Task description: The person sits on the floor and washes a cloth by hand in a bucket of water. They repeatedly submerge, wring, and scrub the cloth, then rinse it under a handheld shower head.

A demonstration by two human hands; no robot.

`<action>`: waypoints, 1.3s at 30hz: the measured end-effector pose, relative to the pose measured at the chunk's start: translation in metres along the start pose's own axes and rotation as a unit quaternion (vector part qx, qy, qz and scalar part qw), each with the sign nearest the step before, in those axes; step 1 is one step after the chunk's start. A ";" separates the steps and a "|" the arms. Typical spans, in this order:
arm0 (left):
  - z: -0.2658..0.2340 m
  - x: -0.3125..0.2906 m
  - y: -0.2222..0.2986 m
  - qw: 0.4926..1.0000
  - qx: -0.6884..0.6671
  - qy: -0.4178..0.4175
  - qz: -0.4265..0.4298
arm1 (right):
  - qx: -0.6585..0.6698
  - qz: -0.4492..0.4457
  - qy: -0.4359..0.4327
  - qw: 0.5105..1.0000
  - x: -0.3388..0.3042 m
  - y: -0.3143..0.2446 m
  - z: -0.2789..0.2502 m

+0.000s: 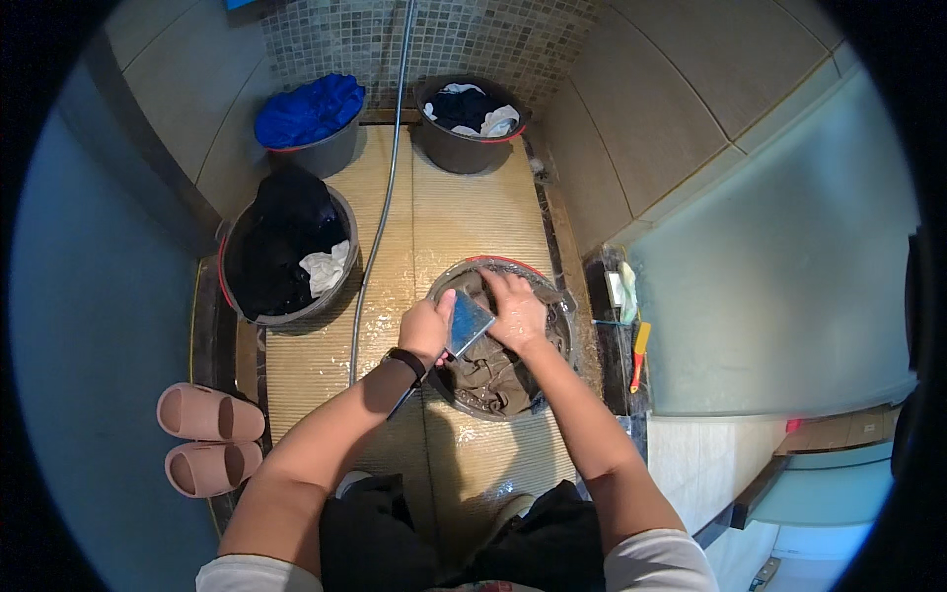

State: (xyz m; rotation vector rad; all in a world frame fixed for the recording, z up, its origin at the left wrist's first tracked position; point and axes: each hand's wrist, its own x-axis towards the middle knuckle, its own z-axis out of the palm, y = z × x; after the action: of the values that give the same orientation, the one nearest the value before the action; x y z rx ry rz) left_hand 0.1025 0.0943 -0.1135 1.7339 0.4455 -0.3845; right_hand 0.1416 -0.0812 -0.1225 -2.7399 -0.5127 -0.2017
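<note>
My left hand (426,330), with a dark band at the wrist, grips a flat blue rectangular block (469,324) with pale edges; its exact kind is unclear. The block is tilted above a grey bucket (493,262) with a red handle along its far rim. Wet brown cloth (496,380) fills the bucket. On the cloth's far right side rests my right hand (519,313), its fingers stretched out and apart. Part of the cloth lies hidden beneath both hands and the block.
Dark clothes and a white cloth fill a bucket (345,212) at left. Two more buckets stand at the back, one with blue fabric (312,111), one with dark and white laundry (464,107). A hose (393,173) crosses the ribbed floor. Pink slippers (210,412) and a yellow-red brush (640,353) flank it.
</note>
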 end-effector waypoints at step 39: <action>0.036 0.006 0.013 0.960 0.225 0.085 0.144 | 0.045 0.086 -0.133 0.986 -0.029 0.017 0.025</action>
State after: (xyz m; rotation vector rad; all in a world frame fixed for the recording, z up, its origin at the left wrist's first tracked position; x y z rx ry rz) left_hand 0.1142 0.0575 -0.1123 2.2520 0.2282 -0.1281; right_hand 0.1232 -0.0964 -0.1567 -2.7163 -0.3403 0.2290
